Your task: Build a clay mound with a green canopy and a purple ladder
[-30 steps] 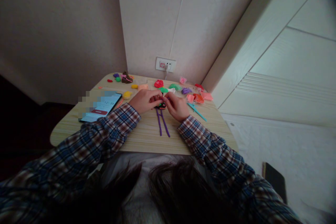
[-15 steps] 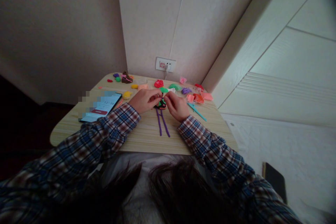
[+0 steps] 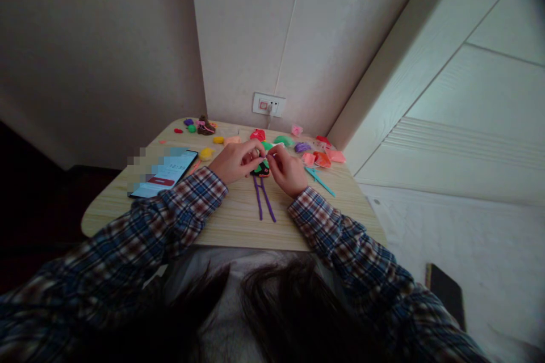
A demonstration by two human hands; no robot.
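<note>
As we look down over the table (image 3: 230, 215), we see the purple strips (image 3: 267, 204) lying on its near middle, their long axes running from the dark piece (image 3: 261, 170) toward the person's body. Their free ends point at the near edge and drift a little to the right; the strips spread slightly apart, with a short purple link between them close to the dark piece. That piece, black with green and pink patches, sits at their far end, partly hidden below the fingers.

We find the left hand (image 3: 236, 163) curled, thumb and index finger nearly closed, and the right hand (image 3: 288, 170) bent likewise, its fingertips close to the left's. We cannot tell whether either grips something small.

Pale wood grain shows across the tabletop. Coloured lumps and wrappers line its far side, a phone (image 3: 164, 174) lies at the left, and a turquoise tool (image 3: 321, 182) at the right. Beyond, we see a pale wall (image 3: 247, 28) with a socket (image 3: 269, 105), and white panelling (image 3: 464, 108) rises on the right.
</note>
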